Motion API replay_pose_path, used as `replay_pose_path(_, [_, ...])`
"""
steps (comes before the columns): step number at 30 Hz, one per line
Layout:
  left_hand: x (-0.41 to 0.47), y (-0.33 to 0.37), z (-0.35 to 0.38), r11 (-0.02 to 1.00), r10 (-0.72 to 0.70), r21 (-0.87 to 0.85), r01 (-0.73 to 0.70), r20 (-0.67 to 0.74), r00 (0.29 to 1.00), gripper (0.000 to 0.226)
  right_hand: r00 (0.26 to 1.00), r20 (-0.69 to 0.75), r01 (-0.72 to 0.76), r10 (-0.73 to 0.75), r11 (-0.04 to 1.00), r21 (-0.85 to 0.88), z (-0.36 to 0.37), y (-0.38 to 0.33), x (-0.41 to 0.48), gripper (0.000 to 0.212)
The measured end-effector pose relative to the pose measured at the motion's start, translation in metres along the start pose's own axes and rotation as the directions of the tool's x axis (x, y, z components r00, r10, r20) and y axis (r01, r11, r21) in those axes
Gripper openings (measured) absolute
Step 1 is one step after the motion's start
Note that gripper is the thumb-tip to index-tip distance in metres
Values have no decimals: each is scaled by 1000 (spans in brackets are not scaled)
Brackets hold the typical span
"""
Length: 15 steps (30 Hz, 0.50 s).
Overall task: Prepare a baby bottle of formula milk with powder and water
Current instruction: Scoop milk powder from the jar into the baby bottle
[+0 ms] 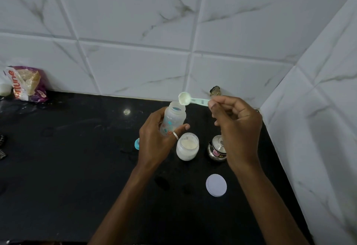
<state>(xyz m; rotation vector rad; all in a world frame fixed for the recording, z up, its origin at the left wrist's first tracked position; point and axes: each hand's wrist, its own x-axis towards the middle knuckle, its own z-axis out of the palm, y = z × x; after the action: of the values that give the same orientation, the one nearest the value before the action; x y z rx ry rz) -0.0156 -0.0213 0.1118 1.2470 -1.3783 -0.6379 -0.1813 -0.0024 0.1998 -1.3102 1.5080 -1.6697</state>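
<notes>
Both forearms reach in from six o'clock over the black bench [67, 157]. Nearest of the loose things, a white round lid [216, 185] lies flat at about five o'clock. Just beyond it stands an open jar of pale powder [187, 146], with a small steel pot [216, 149] at its three o'clock, partly hidden by the right wrist. The left hand [154, 144], a ring on one finger, is wrapped around the clear baby bottle [173, 119], holding it tilted with its open mouth toward one o'clock. The right hand [237, 126] pinches the handle of a pale green scoop [191, 100], whose powder-filled bowl sits at the bottle's rim. A teal cap [137, 144] peeks out behind the left hand. A food packet [27, 84] leans on the tiled wall at ten o'clock.
</notes>
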Motion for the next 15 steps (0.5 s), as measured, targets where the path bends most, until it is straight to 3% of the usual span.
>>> replay_pose_path(3, [-1,-3,2,1000,0,5,0,13,1000,61,959,40,-284,282,937,206,-4,4,4,8])
replay_pose_path(5, [-2,-4,3,1000,-6,12,6,23,1000,61,916,79,-399,393,876,271,-7,9,6,9])
replay_pose_path(10, [-6,-10,6,999,-50,-4,51,39,998,57,853,77,-516,517,809,283,-17,32,8,11])
replay_pose_path(15, [-14,-26,6,994,-109,30,108,51,993,61,801,26,-593,598,787,167,-21,70,2,11])
